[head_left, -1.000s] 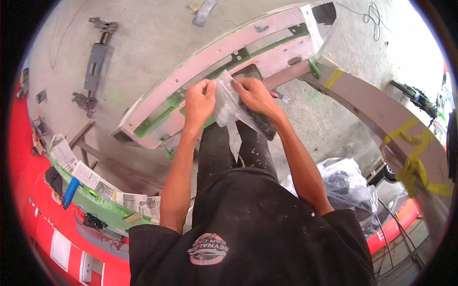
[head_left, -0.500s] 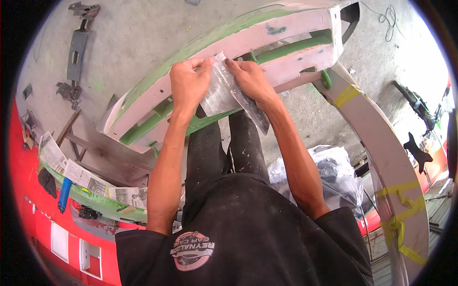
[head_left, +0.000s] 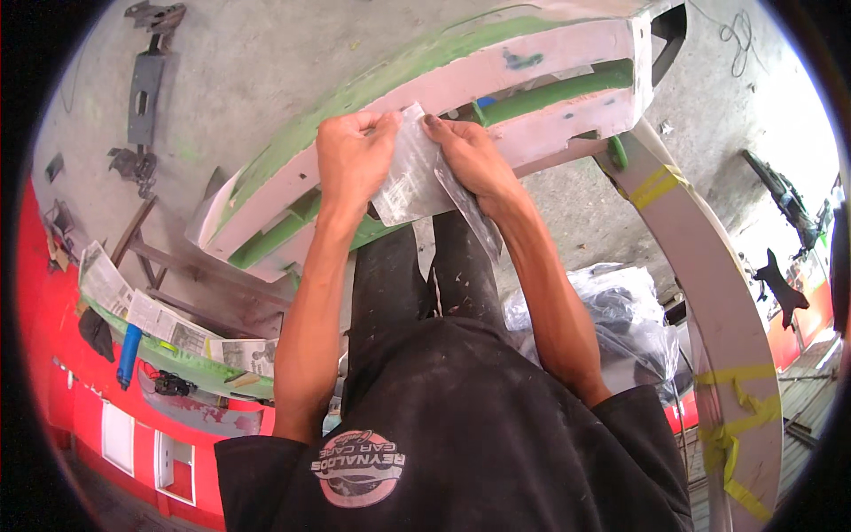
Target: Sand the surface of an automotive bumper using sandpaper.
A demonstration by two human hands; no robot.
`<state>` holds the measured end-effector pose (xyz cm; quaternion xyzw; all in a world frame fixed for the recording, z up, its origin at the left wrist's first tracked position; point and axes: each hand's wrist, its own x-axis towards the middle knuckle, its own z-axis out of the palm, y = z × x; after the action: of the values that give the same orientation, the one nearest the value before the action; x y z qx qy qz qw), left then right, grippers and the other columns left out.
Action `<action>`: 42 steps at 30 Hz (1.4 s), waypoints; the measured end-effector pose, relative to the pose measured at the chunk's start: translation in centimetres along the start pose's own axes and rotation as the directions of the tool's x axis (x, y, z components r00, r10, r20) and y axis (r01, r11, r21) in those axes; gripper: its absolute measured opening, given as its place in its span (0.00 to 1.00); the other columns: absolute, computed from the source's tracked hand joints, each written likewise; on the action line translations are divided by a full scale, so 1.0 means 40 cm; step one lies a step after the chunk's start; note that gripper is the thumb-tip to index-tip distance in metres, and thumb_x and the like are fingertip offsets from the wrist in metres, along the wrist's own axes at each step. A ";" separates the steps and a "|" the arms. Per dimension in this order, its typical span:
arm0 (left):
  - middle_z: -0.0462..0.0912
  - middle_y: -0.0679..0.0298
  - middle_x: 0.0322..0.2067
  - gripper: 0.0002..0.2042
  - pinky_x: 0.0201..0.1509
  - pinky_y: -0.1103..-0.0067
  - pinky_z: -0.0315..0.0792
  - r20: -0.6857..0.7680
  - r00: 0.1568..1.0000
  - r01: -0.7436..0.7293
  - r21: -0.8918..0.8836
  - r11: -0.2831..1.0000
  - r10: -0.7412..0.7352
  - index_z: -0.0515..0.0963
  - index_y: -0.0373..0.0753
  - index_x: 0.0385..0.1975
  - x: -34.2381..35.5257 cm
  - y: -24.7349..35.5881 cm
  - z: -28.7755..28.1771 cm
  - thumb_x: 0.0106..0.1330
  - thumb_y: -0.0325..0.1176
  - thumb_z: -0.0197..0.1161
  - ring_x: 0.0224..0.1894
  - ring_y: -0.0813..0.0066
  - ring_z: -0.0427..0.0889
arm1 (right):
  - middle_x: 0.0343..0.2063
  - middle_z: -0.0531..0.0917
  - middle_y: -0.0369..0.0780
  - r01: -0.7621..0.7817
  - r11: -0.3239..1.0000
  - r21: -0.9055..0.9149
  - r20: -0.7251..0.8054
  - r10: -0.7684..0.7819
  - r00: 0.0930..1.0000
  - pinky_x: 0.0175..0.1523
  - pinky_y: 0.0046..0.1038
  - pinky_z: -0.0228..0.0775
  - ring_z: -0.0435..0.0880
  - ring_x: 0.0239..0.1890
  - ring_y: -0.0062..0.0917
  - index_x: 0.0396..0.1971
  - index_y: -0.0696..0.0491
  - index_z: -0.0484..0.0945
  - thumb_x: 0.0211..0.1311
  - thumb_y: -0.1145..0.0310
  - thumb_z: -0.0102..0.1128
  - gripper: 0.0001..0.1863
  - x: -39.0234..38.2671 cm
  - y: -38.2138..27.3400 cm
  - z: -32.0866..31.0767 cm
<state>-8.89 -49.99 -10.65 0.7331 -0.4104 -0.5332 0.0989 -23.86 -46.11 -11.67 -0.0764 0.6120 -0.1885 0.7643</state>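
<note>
Upper centre of frame: left hand (head_left: 355,160) and right hand (head_left: 470,155), forearms raised, both pinching a clear plastic sheet (head_left: 412,182) above the pink-and-green bumper panel (head_left: 532,62).

hidden: part of bumper (head_left: 461,80) behind our hands + plastic bag (head_left: 417,173) | our feet: hidden by legs | bumper top: cut off by pic edge | small print on newspaper (head_left: 151,315): too tiny 2 tell

A grey concrete floor (head_left: 266,71) carries everything here. On it rests a long pink and green car bumper (head_left: 496,80), a dark metal bracket (head_left: 142,89) lies well apart at the upper left, and a crumpled plastic bag (head_left: 612,310) sits near the person's legs.
</note>
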 end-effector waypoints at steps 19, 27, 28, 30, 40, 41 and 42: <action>0.68 0.68 0.09 0.13 0.20 0.77 0.62 0.045 0.994 -0.099 0.084 0.992 0.095 0.78 0.27 0.19 0.015 0.020 -0.007 0.57 0.34 0.63 0.15 0.83 0.64 | 0.21 0.79 0.32 -0.027 0.999 0.023 -0.031 0.027 0.999 0.28 0.20 0.63 0.71 0.21 0.11 0.30 0.59 0.80 0.70 0.56 0.50 0.20 0.000 -0.005 0.014; 0.77 0.71 0.20 0.11 0.24 0.84 0.62 0.042 0.956 0.289 -0.281 0.915 -0.290 0.80 0.32 0.23 -0.024 0.014 0.026 0.61 0.33 0.64 0.21 0.86 0.68 | 0.16 0.71 0.30 0.198 0.849 -0.490 -0.075 -0.267 0.961 0.26 0.23 0.58 0.65 0.20 0.14 0.22 0.60 0.79 0.64 0.63 0.53 0.17 0.024 -0.062 -0.014; 0.77 0.71 0.20 0.11 0.24 0.84 0.62 0.042 0.956 0.291 -0.282 0.914 -0.291 0.80 0.32 0.23 -0.022 0.017 0.022 0.61 0.33 0.64 0.21 0.86 0.68 | 0.16 0.71 0.30 0.197 0.849 -0.491 -0.075 -0.266 0.961 0.26 0.23 0.58 0.65 0.20 0.14 0.22 0.60 0.79 0.64 0.63 0.53 0.17 0.023 -0.058 -0.014; 0.77 0.72 0.20 0.11 0.25 0.84 0.63 0.048 0.972 0.234 -0.167 0.958 -0.230 0.80 0.31 0.22 -0.017 0.024 0.012 0.61 0.33 0.63 0.20 0.86 0.68 | 0.17 0.74 0.30 0.147 0.921 -0.360 -0.086 -0.190 0.978 0.25 0.22 0.59 0.67 0.20 0.13 0.25 0.60 0.80 0.65 0.64 0.53 0.15 0.009 -0.060 -0.008; 0.68 0.55 0.07 0.11 0.19 0.70 0.64 0.193 0.940 -0.334 0.340 0.879 0.282 0.76 0.29 0.16 0.064 0.111 -0.028 0.54 0.30 0.61 0.10 0.69 0.67 | 0.24 0.83 0.34 0.082 0.895 0.438 -0.082 -0.051 0.995 0.24 0.19 0.68 0.77 0.19 0.14 0.34 0.58 0.79 0.68 0.66 0.51 0.12 0.021 0.028 0.057; 0.68 0.53 0.09 0.11 0.20 0.70 0.65 0.268 0.931 -0.344 0.424 0.838 0.246 0.76 0.28 0.17 0.072 0.126 -0.032 0.54 0.31 0.62 0.11 0.68 0.67 | 0.24 0.83 0.34 0.084 0.894 0.440 -0.086 -0.051 0.995 0.24 0.19 0.68 0.77 0.19 0.14 0.34 0.58 0.79 0.68 0.66 0.51 0.12 0.024 0.033 0.069; 0.67 0.51 0.10 0.12 0.22 0.70 0.65 0.337 0.919 -0.358 0.503 0.787 0.202 0.75 0.27 0.18 0.080 0.137 -0.035 0.54 0.32 0.62 0.13 0.67 0.67 | 0.24 0.83 0.33 0.097 0.843 0.530 -0.089 -0.058 0.994 0.24 0.19 0.68 0.77 0.19 0.14 0.34 0.57 0.79 0.68 0.65 0.51 0.12 0.025 0.039 0.084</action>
<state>-10.08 -56.18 -9.12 0.5819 -0.6617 -0.4632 -0.0953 -20.15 -45.45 -12.29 0.1207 0.5581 -0.3842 0.7255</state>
